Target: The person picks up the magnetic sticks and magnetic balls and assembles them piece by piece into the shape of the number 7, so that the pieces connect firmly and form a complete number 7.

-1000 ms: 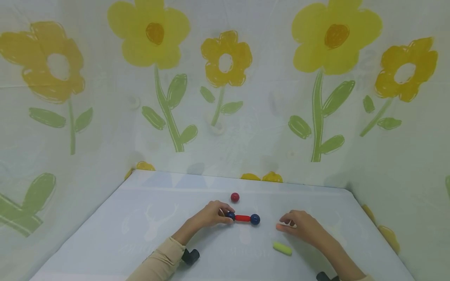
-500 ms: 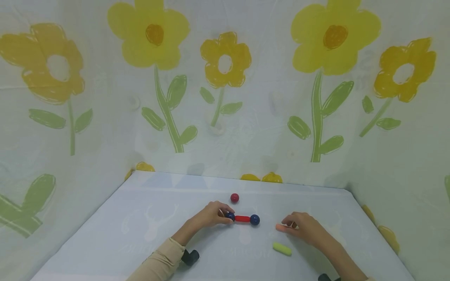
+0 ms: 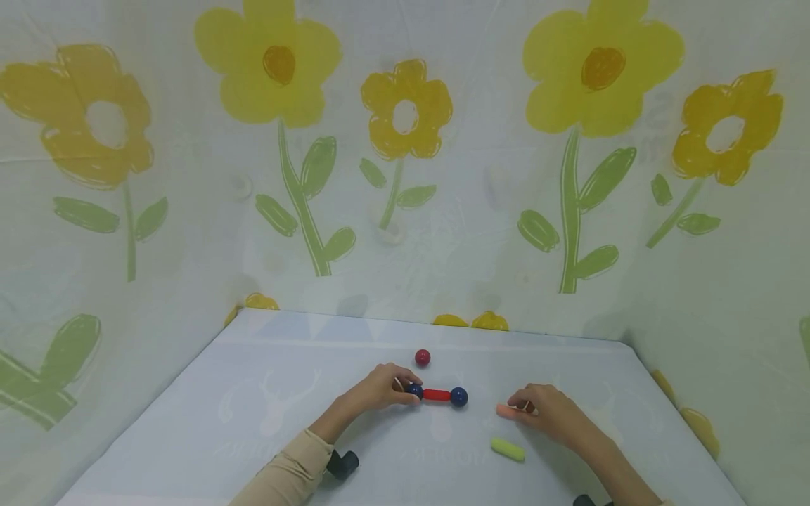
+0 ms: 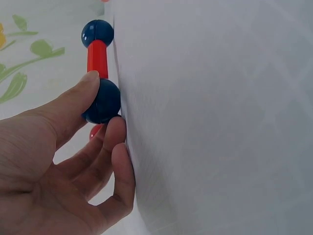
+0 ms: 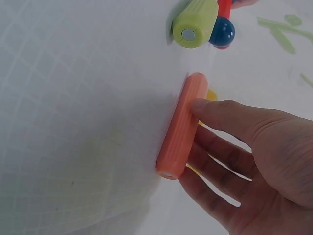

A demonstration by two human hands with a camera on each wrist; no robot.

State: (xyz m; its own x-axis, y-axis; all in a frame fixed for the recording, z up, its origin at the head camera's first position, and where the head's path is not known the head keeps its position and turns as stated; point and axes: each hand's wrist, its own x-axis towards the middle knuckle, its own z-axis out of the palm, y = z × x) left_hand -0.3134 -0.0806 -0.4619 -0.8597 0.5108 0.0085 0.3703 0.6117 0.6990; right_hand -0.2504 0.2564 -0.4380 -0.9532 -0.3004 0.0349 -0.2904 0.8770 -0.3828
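Observation:
My left hand [image 3: 381, 386] pinches a dark blue ball [image 4: 103, 101] between thumb and fingers, low at the table. A red rod [image 3: 436, 395] runs from that ball to a second blue ball [image 3: 459, 397], the three joined in a line. On the right, my right hand [image 3: 547, 411] grips an orange ribbed rod [image 5: 182, 128], thumb on one side and fingers on the other. The rod's near end shows a small metal disc in the right wrist view. Between the hands and nearer to me lies a yellow-green rod [image 3: 508, 450].
Behind the joined pieces, a red ball [image 3: 422, 358] rests on the white table [image 3: 285, 464]. Black wrist gear [image 3: 344, 464] sits under the left forearm. A flower-printed curtain [image 3: 468, 253] stands along the back and sides.
My right hand has settled slightly lower with the orange rod, its fingers closing in on it. The left hand and the joined pieces have stayed in place.

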